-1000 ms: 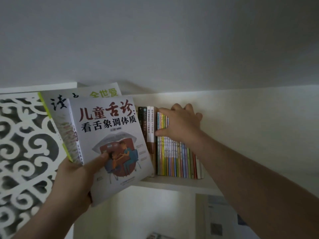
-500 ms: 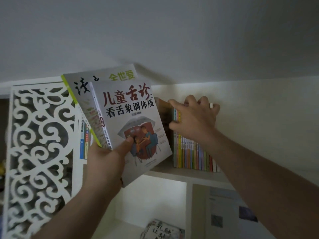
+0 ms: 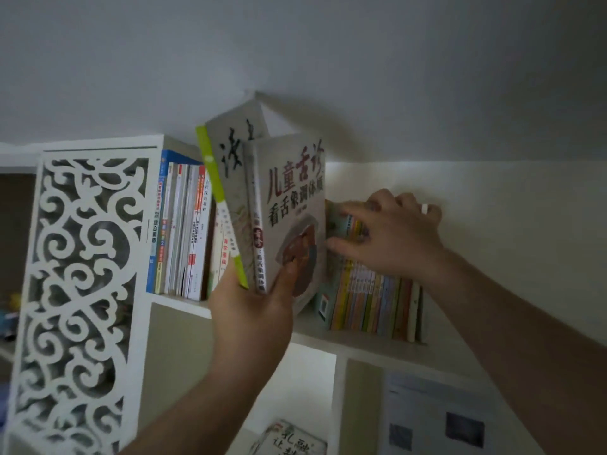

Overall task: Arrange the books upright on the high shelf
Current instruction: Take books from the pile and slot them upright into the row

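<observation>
I see the left hand point(image 3: 253, 310) clenched around the bottom ends of two books held together, thumb pressed on the front cover, fingers hidden behind; the front one, the grey-covered book point(image 3: 289, 205) with red and black characters, stands with its long axis nearly upright, top edge pointing up and leaning slightly left, spine facing me and to the left; just behind it and to the left of my grip sits the green-spined book point(image 3: 226, 178), tilted further left, its top corner reaching above the other toward the ceiling; both rise from the grip into the gap on the high shelf point(image 3: 328, 336); left of the grip stands a row of upright books point(image 3: 179, 231), next to the white scrollwork panel point(image 3: 82, 290); right of the grip, the right hand point(image 3: 394, 238) presses with spread, fairly straight fingers against the row of thin colourful books point(image 3: 368, 297), which lean slightly right; a pale ring shows on one finger; below the grip, in a lower compartment, a book with black calligraphy point(image 3: 292, 438) lies partly in view.
</observation>
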{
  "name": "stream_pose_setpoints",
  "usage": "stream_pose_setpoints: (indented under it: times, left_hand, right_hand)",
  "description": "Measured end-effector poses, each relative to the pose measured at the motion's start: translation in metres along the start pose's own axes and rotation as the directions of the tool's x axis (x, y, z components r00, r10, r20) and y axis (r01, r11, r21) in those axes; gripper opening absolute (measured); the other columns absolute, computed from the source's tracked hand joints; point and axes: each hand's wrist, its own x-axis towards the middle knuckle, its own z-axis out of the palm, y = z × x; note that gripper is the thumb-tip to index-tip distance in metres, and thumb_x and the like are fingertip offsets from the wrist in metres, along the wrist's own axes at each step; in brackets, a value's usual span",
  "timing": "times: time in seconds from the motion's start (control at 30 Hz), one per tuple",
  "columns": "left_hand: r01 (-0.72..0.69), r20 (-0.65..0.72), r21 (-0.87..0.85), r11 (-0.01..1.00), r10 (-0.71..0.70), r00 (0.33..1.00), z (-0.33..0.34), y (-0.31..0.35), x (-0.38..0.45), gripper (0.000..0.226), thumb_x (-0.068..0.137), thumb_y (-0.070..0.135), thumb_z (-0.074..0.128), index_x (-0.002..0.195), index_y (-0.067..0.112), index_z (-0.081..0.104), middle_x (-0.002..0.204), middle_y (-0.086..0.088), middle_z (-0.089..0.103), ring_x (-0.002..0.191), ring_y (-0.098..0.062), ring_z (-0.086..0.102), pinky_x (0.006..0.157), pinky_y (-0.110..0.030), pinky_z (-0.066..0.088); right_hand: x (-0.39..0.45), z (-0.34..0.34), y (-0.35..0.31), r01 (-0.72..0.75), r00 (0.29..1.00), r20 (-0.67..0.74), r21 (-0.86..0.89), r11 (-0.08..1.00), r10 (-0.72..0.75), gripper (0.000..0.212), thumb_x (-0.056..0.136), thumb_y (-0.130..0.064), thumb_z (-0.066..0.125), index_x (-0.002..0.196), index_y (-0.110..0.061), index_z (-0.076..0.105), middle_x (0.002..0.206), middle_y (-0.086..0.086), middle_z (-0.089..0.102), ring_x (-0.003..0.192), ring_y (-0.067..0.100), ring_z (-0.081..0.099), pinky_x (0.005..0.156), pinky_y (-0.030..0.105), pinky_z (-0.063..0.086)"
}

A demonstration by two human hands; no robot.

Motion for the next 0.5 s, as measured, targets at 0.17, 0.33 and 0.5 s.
stream_pose_setpoints:
  times: [0.17,0.33,0.5]
  left_hand:
    - [-0.108,0.092,0.205,0.973,0.091,0.992,0.016,-0.007,-0.017,0.046,0.094,0.021,0.076,0.108,0.062,0.062,0.097,0.039,0.068,0.092,0.009,0.068,0.074,-0.024,0.062]
    - [-0.004,-0.02,0.159,0.987,0.007,1.0,0.022,-0.018,-0.003,0.039,0.094,0.022,0.076,0.102,0.058,0.065,0.099,0.028,0.072,0.092,0.004,0.07,0.08,-0.044,0.065]
    - [0.072,-0.063,0.129,0.989,-0.064,0.996,0.016,-0.025,0.007,0.041,0.096,0.017,0.071,0.123,0.045,0.061,0.116,0.025,0.07,0.11,0.001,0.066,0.087,-0.037,0.064]
  right_hand:
    - [-0.004,0.001,0.005,0.023,0.999,-0.032,-0.035,0.999,-0.024,0.086,0.066,-0.105,0.037,0.14,-0.061,0.034,0.131,-0.007,0.046,0.129,0.029,0.04,0.102,0.058,0.027]
    - [-0.004,0.002,0.004,-0.011,0.997,-0.081,0.011,1.0,0.011,0.083,0.07,-0.106,0.024,0.14,-0.063,0.038,0.124,-0.009,0.047,0.126,0.028,0.042,0.101,0.055,0.026]
    - [0.0,0.004,0.001,-0.022,0.995,-0.099,0.019,1.0,0.024,0.077,0.075,-0.103,0.026,0.139,-0.063,0.04,0.133,-0.006,0.05,0.131,0.031,0.041,0.105,0.059,0.024]
